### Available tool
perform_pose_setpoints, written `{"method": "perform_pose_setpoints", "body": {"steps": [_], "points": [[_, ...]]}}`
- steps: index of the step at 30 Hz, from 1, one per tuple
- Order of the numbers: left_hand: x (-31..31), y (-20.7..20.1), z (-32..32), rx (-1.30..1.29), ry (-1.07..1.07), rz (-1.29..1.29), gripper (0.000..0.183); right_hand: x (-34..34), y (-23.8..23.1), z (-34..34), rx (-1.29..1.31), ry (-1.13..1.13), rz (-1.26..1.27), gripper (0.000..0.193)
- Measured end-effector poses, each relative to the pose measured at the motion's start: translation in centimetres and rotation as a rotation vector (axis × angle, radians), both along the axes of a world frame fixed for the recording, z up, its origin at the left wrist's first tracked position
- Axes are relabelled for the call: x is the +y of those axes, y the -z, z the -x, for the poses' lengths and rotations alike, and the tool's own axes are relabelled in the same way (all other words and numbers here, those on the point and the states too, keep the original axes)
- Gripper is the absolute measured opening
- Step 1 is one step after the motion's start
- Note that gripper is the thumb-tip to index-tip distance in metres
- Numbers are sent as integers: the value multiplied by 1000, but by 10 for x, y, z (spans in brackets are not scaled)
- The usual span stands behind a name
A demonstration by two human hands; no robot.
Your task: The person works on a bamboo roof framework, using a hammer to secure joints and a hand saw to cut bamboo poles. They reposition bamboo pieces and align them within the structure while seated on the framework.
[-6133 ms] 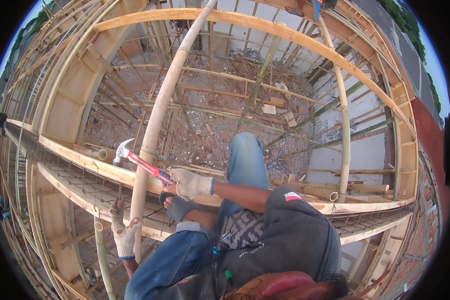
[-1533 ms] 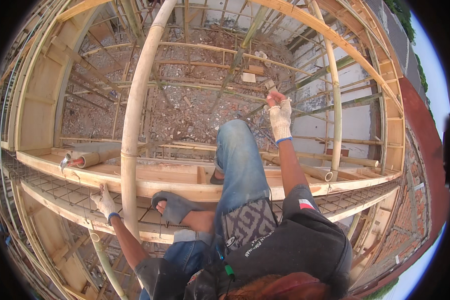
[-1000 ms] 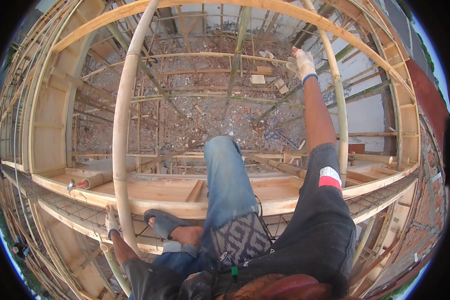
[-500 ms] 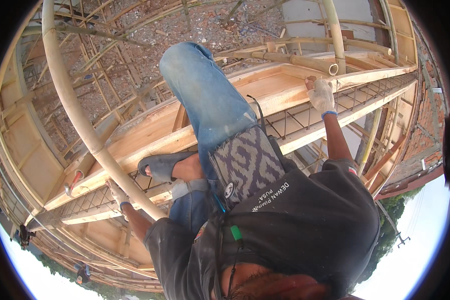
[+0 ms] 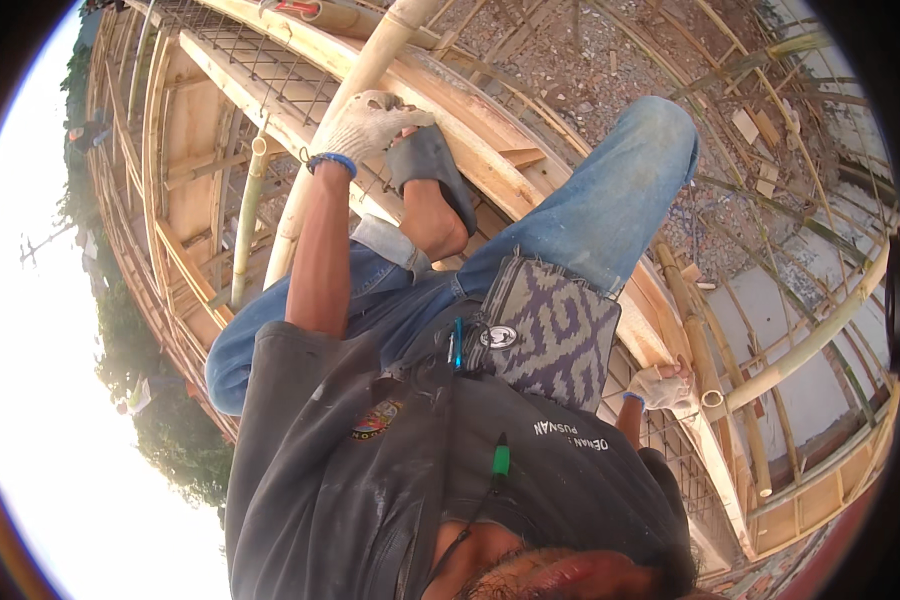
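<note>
Two timber bms (image 5: 485, 165) flank rebar (image 5: 278, 75), bamboo pole (image 5: 378, 55) across, rubble grnd (image 5: 625, 60) below.

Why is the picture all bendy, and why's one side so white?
Head view, right side: the fisheye lens bends the bamboo pole into a curve; head view, left side: the sky is so bright it washes out white, and the trees beside it look hazy; head view, upper part: the left hand shows fairly clearly.

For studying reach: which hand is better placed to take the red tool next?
Probably the left hand: at the bamboo pole, it is nearer the red tool. The right hand is at the wooden beam, farther away.
</note>
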State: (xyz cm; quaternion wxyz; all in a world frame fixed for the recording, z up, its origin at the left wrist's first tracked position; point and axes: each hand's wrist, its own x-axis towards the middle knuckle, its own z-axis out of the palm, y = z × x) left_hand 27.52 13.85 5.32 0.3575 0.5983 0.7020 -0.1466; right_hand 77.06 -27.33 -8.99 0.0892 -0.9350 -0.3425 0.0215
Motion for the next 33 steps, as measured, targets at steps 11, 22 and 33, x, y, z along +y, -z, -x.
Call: {"method": "perform_pose_setpoints", "body": {"steps": [11, 22, 33], "points": [[-148, 16, -148, 142, -96, 5, 59, -1, 23, -5, -53, -144, 48, 39], [-171, 45, -143, 43, -225, -95, 70, -4, 8, -12, 30, -69, 58, 35], [-170, 65, -113, 268, 141, -185, 63, 19, -15, -54, 274, -243, 205, 31]]}}
